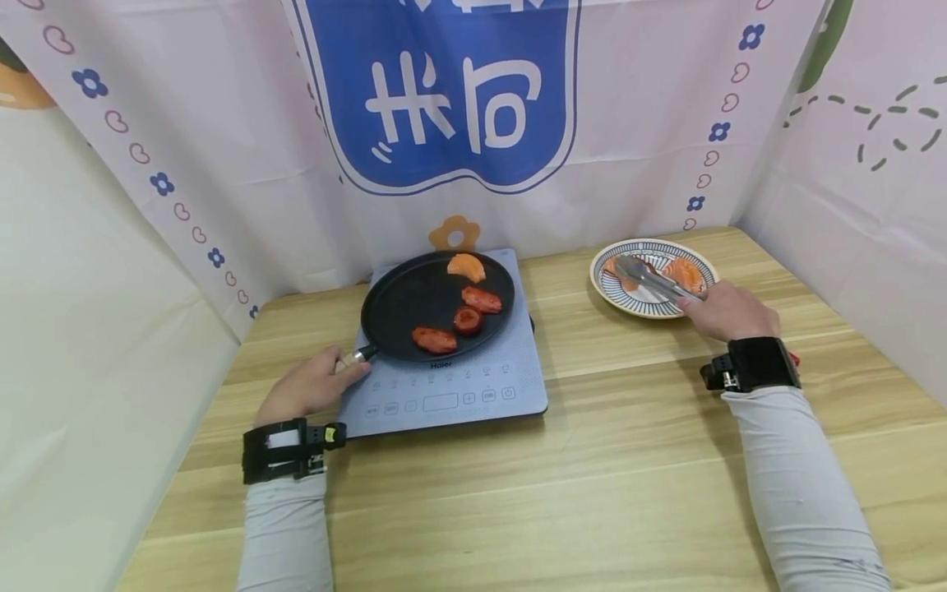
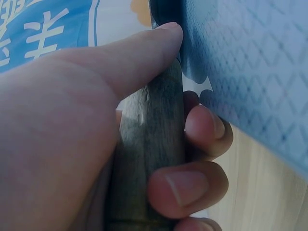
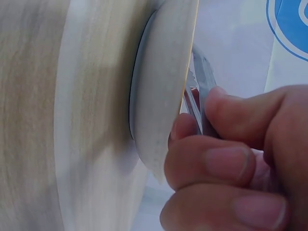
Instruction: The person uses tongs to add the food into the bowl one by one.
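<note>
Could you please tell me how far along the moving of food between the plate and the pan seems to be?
Four pieces already lie in the black pan on the induction cooker: three red ones and an orange one. In hand: the left hand grips the pan's handle, while the right hand holds metal tongs over the striped plate. Left: salmon pieces remain on that plate.
</note>
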Demonstrator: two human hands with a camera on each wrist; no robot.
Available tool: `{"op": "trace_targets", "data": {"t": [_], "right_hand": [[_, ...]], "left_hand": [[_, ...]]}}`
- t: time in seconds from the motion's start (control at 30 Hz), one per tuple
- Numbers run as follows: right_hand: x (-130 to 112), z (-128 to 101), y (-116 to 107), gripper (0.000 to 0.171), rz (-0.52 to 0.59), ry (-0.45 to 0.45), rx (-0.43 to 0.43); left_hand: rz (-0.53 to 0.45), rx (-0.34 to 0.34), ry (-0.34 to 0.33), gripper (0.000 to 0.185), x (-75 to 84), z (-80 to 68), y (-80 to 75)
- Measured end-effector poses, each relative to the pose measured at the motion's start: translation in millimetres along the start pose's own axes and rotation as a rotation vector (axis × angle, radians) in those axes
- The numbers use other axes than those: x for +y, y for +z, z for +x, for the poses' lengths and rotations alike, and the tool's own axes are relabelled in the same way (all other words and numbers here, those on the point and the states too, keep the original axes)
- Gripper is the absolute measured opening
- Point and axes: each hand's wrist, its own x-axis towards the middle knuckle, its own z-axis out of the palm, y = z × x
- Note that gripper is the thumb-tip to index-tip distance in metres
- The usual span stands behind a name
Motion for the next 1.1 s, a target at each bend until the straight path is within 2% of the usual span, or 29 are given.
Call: {"op": "trace_targets", "data": {"t": [0.2,0.5,1.1], "right_hand": [[2.7,4.1,0.7,0.056,0.012,-0.027,-0.008],[7.2,5.8,-1.0,0.064,0.039,-0.031,-0.019],[6.9,7.6,-2.5,0.062,0.154,-0.029,-0.081]], "left_hand": [[-0.003,0.005,-0.006,0.044,0.6,-2.7,1.1],[-0.003,-0.003,-0.019,0.047,0.6,-1.1,0.9],[0.008,0.012,0.013,0.046,0.7,-0.3,0.0]]}}
